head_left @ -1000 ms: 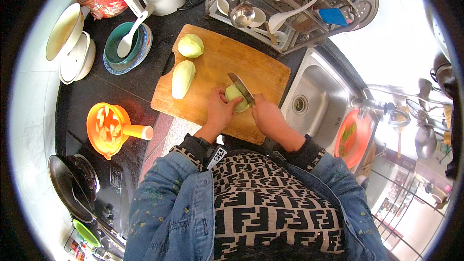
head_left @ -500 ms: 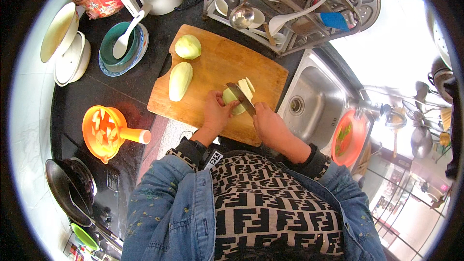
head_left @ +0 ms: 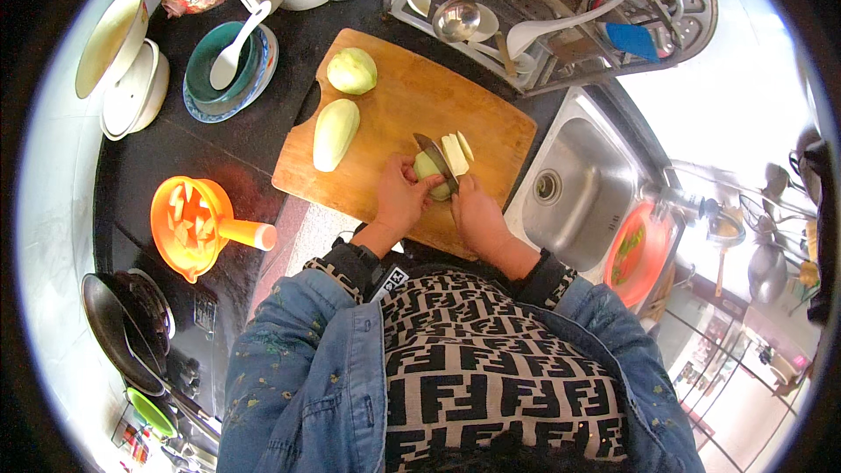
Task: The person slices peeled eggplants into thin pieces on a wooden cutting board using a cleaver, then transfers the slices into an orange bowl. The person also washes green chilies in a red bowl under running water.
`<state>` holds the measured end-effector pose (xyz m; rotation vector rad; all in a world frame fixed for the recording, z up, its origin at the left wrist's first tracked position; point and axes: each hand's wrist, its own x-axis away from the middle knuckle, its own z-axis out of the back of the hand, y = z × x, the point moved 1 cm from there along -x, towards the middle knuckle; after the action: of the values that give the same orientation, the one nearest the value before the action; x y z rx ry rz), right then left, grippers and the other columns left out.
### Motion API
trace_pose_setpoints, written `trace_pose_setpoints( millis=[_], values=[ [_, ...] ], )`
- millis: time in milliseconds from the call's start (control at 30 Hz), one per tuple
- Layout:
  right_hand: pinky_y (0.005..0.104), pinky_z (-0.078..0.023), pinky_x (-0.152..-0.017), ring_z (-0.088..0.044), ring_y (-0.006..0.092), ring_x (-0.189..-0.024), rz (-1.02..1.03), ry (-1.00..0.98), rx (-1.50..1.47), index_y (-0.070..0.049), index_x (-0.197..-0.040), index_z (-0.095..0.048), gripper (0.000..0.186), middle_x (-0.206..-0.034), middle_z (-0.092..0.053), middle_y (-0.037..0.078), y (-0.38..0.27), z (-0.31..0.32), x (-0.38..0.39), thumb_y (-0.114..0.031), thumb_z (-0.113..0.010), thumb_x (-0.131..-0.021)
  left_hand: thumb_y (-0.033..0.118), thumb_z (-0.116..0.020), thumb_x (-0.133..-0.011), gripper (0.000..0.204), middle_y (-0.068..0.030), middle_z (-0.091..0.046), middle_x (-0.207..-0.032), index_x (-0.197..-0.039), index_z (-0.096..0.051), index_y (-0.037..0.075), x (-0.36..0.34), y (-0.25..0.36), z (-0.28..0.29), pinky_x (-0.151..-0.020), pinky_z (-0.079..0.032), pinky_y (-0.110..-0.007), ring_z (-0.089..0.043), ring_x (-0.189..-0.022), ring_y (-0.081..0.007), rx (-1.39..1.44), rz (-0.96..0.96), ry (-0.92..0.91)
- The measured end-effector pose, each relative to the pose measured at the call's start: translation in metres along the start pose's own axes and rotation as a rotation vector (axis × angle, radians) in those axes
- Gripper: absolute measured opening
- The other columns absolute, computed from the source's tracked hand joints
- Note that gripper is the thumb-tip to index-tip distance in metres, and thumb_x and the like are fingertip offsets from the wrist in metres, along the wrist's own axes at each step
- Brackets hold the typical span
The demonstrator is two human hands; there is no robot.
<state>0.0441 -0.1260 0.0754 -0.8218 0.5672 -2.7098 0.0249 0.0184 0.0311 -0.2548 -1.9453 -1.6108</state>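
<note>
On a wooden cutting board (head_left: pixel 394 96), my left hand (head_left: pixel 405 197) steadies a pale green piece of vegetable (head_left: pixel 429 177) with closed fingers. My right hand (head_left: pixel 477 217) grips the handle of a kitchen knife (head_left: pixel 434 154), whose dark blade lies against that piece. Several cut slices (head_left: pixel 455 154) rest just right of the blade. Toward the board's left side lie a peeled, long pale green vegetable (head_left: pixel 336 135) and a rounder one (head_left: pixel 352 71), both apart from my hands. The knife's handle is mostly hidden in my right hand.
Left stands an orange strainer (head_left: pixel 226 232) with orange chunks inside. Behind it is a green bowl (head_left: pixel 203 79) with a white spoon. At right are a steel sink (head_left: pixel 578 171) and a pink basin (head_left: pixel 644 271); a dish rack (head_left: pixel 561 70) stands behind. A black pan (head_left: pixel 109 315) sits lower left.
The whole view has shifted slightly, with the board appearing a little higher and further right. The knife blade now stands steeper against the vegetable piece. Both hands keep their holds.
</note>
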Motion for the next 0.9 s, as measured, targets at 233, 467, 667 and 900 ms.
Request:
trace_pose_setpoints(
  millis=[233,467,667,900],
  values=[
    [0.0509,-0.052,-0.061,-0.062,0.0431,-0.072,0.170,0.063,0.112,0.003,-0.103,-0.047,0.019,-0.095,-0.058,0.026,-0.005,0.030,0.013,-0.009,-0.048,-0.088,0.007,-0.078,-0.076,0.044,-0.0044,-0.049,-0.074,-0.103,-0.044,0.001,0.001,-0.003,0.000,-0.039,-0.045,-0.026,-0.053,-0.049,-0.0130,-0.042,-0.041,0.017],
    [0.0502,-0.053,-0.065,-0.063,0.0436,-0.077,0.156,0.052,0.160,0.005,-0.102,-0.045,0.018,-0.094,-0.056,0.029,-0.022,0.044,0.040,-0.004,-0.049,-0.086,0.004,-0.075,-0.079,0.044,-0.0048,-0.048,-0.075,-0.106,-0.041,0.002,0.001,-0.011,0.011,-0.040,-0.047,-0.027,-0.056,-0.050,-0.0142,0.114,-0.024,-0.066],
    [0.0512,-0.053,-0.066,-0.063,0.0446,-0.078,0.152,-0.004,0.165,0.004,-0.102,-0.043,0.020,-0.094,-0.056,0.028,-0.024,0.036,0.032,-0.002,-0.050,-0.084,0.001,-0.071,-0.081,0.039,-0.0058,-0.050,-0.077,-0.106,-0.041,0.001,-0.003,-0.018,0.014,-0.044,-0.050,-0.027,-0.060,-0.055,-0.0162,0.075,-0.066,-0.070],
    [0.0516,-0.051,-0.068,-0.062,0.0438,-0.079,0.185,-0.029,0.137,0.005,-0.098,-0.045,0.015,-0.095,-0.056,0.028,-0.020,0.035,0.020,-0.003,-0.048,-0.085,-0.002,-0.069,-0.082,0.035,-0.0072,-0.051,-0.080,-0.104,-0.042,-0.001,-0.007,-0.024,0.010,-0.047,-0.051,-0.027,-0.061,-0.059,-0.0162,0.078,-0.029,-0.088]
  ],
)
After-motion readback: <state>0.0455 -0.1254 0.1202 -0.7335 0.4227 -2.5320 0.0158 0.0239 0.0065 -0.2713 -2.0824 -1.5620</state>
